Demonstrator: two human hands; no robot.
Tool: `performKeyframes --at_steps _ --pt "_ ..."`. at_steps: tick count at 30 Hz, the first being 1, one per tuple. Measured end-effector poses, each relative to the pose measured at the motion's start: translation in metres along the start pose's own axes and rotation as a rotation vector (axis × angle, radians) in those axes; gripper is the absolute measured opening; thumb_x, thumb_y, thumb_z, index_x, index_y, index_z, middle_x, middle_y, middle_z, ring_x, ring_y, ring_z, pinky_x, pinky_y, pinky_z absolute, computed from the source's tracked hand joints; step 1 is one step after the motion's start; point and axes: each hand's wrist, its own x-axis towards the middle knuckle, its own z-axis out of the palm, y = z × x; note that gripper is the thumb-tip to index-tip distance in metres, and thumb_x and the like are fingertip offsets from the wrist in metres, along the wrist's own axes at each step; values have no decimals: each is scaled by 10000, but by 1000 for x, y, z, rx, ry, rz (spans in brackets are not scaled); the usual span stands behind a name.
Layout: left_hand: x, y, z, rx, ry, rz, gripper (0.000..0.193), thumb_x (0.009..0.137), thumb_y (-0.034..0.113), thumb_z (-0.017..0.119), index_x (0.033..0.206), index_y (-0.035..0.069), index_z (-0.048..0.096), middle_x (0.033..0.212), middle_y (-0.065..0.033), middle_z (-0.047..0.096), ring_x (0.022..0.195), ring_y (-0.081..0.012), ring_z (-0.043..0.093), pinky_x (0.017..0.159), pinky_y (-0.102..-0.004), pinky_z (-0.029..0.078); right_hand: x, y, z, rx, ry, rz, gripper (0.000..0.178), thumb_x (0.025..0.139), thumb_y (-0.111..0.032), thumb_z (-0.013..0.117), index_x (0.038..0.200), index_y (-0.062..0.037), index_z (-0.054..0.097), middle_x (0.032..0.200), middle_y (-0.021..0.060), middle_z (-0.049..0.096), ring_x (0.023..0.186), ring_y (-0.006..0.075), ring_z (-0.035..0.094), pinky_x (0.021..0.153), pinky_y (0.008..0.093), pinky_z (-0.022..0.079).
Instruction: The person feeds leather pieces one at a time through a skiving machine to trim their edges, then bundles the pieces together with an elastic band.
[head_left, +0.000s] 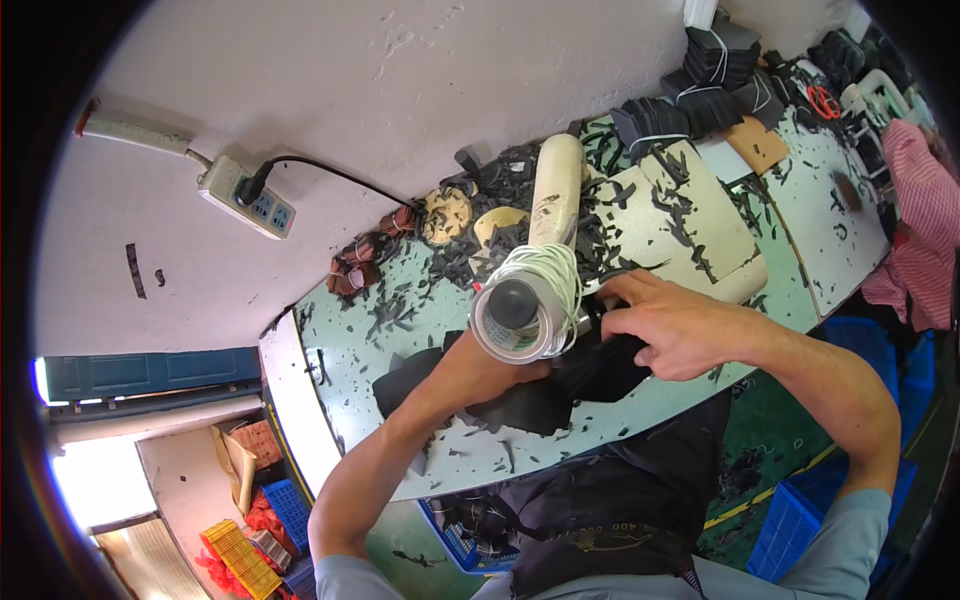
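Observation:
A cream machine (558, 185) with a long arm stands on the pale green table, and a white cup wound with white cord (530, 262) sits at its near end. My left hand (485, 368) reaches in beside the cup and lies over a flat black piece (520, 408); its fingers are mostly hidden. Another black piece (402, 382) lies under my left wrist. On the machine's right, my right hand (675, 325) has its fingers bent, with the thumb against a dark stack of flat black pieces (605, 372). The fingertips near the machine are partly hidden.
Black scraps litter the table (450, 460) and the machine's flat bed (670, 215). Tied black stacks (720, 60) stand at the back right, brown bundles (355, 270) at the left. A power strip (250, 197) hangs on the wall. Blue crates (790, 530) stand below; a person's pink sleeve (915, 180) shows.

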Motion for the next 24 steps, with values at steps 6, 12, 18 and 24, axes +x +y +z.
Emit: performKeyframes --at_steps 6,12,18,24 --pt "-5 -4 -11 81 -224 -398 566 857 369 725 1314 72 574 1303 -184 611 1163 -339 615 985 -401 485 -7 -1 -20 195 -195 260 457 673 25 585 1117 -27 678 1200 201 583 1183 368 500 1034 426 424" --pt "2 -12 12 85 133 136 533 868 316 724 1327 90 572 1215 -191 659 1091 -350 650 951 -408 500 3 5 -3 82 -75 -4 485 675 16 582 1155 22 650 1201 212 574 1193 377 490 1041 420 424" --pt "-11 3 -10 72 -107 -305 532 877 317 712 1342 105 563 1154 -190 680 1024 -370 671 936 -425 513 -3 -3 -16 272 -178 309 484 677 4 578 1156 16 650 1211 220 567 1218 377 481 1002 448 454" --pt "0 -28 32 342 360 198 315 896 317 677 1076 59 667 898 -193 717 906 -342 708 778 -398 566 -5 2 -14 145 -136 -2 489 667 3 591 1151 -23 660 1172 236 601 1213 399 512 1009 469 446"
